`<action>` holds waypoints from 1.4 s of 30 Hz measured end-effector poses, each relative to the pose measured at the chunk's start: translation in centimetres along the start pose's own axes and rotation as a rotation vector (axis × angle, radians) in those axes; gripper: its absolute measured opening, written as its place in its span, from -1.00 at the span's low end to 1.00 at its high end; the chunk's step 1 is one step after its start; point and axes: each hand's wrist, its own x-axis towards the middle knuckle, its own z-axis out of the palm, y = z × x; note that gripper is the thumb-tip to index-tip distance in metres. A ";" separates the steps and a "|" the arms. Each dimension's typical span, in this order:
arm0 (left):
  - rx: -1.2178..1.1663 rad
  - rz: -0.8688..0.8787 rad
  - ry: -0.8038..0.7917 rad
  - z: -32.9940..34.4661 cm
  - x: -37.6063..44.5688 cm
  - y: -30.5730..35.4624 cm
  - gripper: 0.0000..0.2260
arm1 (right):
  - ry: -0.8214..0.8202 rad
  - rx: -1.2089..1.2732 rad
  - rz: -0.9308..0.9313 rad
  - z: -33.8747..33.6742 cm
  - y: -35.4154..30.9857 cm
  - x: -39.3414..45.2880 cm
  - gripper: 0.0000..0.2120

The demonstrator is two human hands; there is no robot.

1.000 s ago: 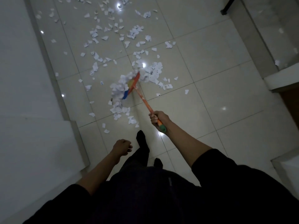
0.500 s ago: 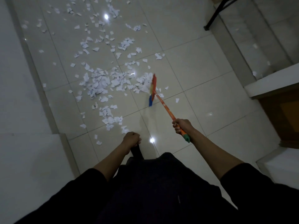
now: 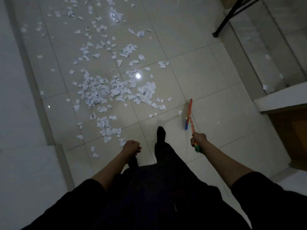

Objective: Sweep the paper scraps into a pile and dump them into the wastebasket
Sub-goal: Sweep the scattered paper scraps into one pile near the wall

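White paper scraps [image 3: 106,92] lie across the tiled floor [image 3: 207,77], thickest in a loose heap left of centre, with thinner scatter reaching the far end. My right hand [image 3: 198,138] grips the orange handle of a small broom [image 3: 188,114] near its green end. The broom's colourful head sits to the right of the heap, apart from it, beside one stray scrap [image 3: 180,112]. My left hand [image 3: 132,146] is curled into a fist and holds nothing. No wastebasket is in view.
A white wall [image 3: 18,113] runs along the left. A raised tiled step [image 3: 274,52] and a white ledge over a wooden cabinet [image 3: 292,130] bound the right. A black metal leg [image 3: 232,14] stands at the far right. My dark-socked foot [image 3: 161,133] stands near the scraps.
The broom has swung from the middle of the scraps out to the right of the heap. The scraps it pushed now lie spread left of centre. My foot has stepped forward.
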 end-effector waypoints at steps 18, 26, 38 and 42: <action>-0.257 -0.119 0.190 4.7 3.0 10.5 -0.88 | -0.630 0.119 0.189 15.2 -17.7 2.6 -0.85; -0.307 -0.136 0.189 6.3 3.7 14.2 -0.86 | -0.690 -0.133 -0.020 13.6 -20.3 3.3 -0.88; -0.229 -0.051 0.118 6.4 6.8 21.3 -0.82 | -0.400 -0.152 -0.194 8.1 -27.6 7.3 -0.87; -0.196 -0.054 0.088 5.0 8.9 24.9 -0.82 | -0.281 -0.127 -0.208 8.0 -31.7 9.2 -0.83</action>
